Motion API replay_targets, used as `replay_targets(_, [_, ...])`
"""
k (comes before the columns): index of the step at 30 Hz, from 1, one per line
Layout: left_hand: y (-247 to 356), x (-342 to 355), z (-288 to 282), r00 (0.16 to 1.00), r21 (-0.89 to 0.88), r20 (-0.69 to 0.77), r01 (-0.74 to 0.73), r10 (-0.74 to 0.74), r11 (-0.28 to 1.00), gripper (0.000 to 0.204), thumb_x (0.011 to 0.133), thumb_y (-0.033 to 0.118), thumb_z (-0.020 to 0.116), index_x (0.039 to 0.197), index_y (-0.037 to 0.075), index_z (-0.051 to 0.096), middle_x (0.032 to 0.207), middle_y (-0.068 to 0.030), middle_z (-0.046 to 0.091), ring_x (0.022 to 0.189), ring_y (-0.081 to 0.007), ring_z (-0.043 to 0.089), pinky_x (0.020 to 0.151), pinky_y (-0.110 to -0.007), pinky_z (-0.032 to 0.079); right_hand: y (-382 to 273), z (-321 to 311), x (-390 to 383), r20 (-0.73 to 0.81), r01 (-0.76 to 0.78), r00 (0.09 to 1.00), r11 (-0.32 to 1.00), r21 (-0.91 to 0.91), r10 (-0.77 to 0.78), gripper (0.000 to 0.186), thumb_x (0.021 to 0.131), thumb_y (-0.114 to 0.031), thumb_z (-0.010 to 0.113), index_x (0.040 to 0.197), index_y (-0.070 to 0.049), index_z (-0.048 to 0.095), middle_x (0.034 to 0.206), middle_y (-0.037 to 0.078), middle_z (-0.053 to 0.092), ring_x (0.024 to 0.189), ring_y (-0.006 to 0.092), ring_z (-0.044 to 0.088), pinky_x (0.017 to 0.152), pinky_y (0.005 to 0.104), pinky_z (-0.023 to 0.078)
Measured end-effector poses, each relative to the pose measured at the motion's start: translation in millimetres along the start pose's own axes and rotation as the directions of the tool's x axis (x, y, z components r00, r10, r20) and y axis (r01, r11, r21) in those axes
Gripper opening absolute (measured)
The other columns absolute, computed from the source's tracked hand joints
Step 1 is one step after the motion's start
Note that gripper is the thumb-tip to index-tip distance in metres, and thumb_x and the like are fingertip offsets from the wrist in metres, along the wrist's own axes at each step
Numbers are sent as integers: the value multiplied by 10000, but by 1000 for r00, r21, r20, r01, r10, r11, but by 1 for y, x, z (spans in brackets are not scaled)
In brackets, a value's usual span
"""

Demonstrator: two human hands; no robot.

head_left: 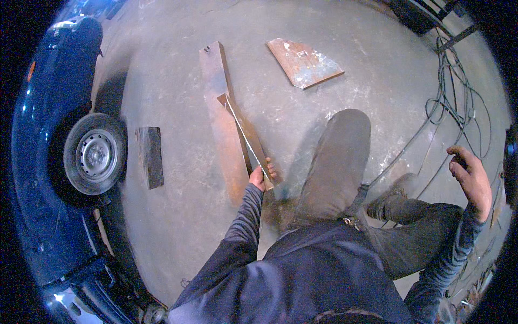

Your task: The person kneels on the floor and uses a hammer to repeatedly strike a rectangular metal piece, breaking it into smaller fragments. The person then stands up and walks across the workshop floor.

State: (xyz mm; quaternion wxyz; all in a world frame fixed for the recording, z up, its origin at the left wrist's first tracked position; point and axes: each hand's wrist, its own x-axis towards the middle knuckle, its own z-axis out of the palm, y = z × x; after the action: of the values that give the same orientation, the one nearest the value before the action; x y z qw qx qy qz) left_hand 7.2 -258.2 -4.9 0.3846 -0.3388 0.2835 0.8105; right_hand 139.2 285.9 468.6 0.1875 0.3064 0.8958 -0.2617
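My left hand (261, 176) is closed around the near end of a long, narrow brown bar (249, 129) with a bright edge running down it. The bar's far end rests over or against a longer rust-coloured beam (218, 116) lying on the floor; exact contact is hard to tell. Whether the bar is metal or wood does not show clearly. Raised out to the right, well apart from the bar, my right hand (470, 175) has loosely bent fingers and a gap before the thumb. Nothing shows in it.
A dark blue car (40, 162) with a steel-rimmed wheel (97, 154) stands at the left. Beside the wheel lies a dark block (149, 156). A brown, paint-marked board (305, 62) lies ahead. Tangled cables (450, 97) spread over the floor at the right, below a dark frame (431, 21).
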Motion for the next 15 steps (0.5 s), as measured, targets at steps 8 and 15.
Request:
replay_targets(8, [9,-8,-3,998,5,46,41,-42,999,169,1029,219,497,1163,129,546,762,-31,498,622,-152,480,566,-305,459,5,5,6,-23,9,1000,999,34,-8,326,852,-79,617,1172,-18,617,858,83,618,808,181,595,766,323,493])
replay_targets(15, [4,-7,5,998,31,-57,34,-32,999,218,1020,302,527,1124,111,554,756,-43,511,625,-165,489,573,-321,474,0,5,4,-36,-12,999,999,42,14,330,845,-71,632,1173,-32,628,904,92,632,841,189,607,793,318,500])
